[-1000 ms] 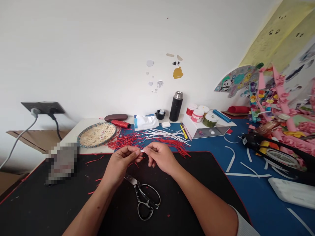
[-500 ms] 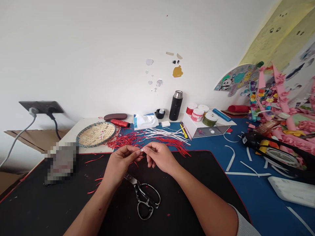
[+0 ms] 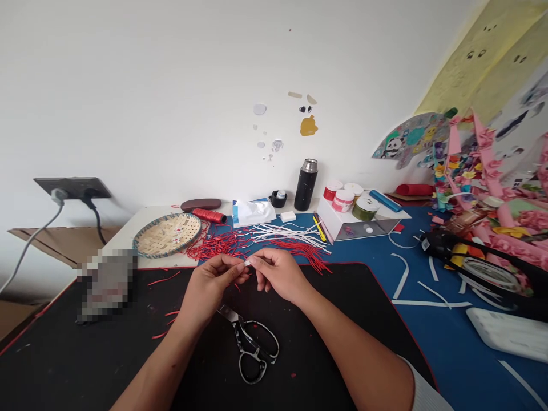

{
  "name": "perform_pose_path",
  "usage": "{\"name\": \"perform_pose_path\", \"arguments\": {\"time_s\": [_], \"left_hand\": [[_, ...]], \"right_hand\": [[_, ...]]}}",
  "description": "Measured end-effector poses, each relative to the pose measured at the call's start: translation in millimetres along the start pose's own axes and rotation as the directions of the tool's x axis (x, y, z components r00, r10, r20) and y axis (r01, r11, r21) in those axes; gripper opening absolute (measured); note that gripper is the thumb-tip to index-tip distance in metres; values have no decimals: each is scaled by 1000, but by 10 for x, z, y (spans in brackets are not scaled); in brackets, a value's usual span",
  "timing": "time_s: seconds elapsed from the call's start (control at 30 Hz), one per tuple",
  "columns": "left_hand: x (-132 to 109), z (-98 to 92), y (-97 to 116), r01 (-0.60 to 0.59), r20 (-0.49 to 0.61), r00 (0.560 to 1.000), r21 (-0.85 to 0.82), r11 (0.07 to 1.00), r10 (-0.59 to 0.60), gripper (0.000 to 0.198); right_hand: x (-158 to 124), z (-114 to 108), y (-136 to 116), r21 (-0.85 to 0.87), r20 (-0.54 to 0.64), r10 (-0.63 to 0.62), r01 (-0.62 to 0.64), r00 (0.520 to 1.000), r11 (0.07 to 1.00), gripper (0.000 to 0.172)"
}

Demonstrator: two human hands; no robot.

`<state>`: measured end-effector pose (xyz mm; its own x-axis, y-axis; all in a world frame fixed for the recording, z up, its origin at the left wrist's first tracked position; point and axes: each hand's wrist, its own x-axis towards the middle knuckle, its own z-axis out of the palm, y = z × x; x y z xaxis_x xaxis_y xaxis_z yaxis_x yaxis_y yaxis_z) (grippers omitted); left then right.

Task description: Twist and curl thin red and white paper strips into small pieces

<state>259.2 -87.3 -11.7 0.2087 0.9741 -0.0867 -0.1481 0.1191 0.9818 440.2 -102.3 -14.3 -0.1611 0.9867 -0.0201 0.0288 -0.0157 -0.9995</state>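
My left hand (image 3: 212,282) and my right hand (image 3: 278,274) meet fingertip to fingertip above the black mat (image 3: 128,354). Both pinch one small white paper piece (image 3: 246,262) between thumb and forefinger. A bit of red shows under my left fingers. Black-handled scissors (image 3: 250,342) lie on the mat just below my hands. Behind my hands lie piles of red paper strips (image 3: 214,244) and white paper strips (image 3: 286,233).
A woven basket (image 3: 168,234) stands at the back left beside a red thread spool (image 3: 209,216). A black flask (image 3: 306,185), a tissue pack (image 3: 252,212), jars (image 3: 343,200) and a green tape roll (image 3: 365,209) line the back. Colourful paper crafts (image 3: 479,188) crowd the right; a white box (image 3: 509,334) lies at the right edge.
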Motion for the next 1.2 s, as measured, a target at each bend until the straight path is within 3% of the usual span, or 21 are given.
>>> {"name": "perform_pose_path", "arguments": {"time_s": [0.37,0.67,0.97,1.2], "left_hand": [[17,-43,6,20,-27,999,-63,998,-22,45],[22,-49,13,19,-63,998,-68,997,-24,46],[-1,1,-1,-6,21,1000,40,999,5,40],[-8,24,22,-10,27,1000,21,1000,9,38]], "right_hand": [[17,-12,29,59,-1,0,0,1000,998,34],[36,-69,-9,105,-100,-17,28,995,994,39],[-6,28,22,-28,8,-29,29,1000,999,31],[0,8,32,17,39,8,-9,999,1000,26]]}}
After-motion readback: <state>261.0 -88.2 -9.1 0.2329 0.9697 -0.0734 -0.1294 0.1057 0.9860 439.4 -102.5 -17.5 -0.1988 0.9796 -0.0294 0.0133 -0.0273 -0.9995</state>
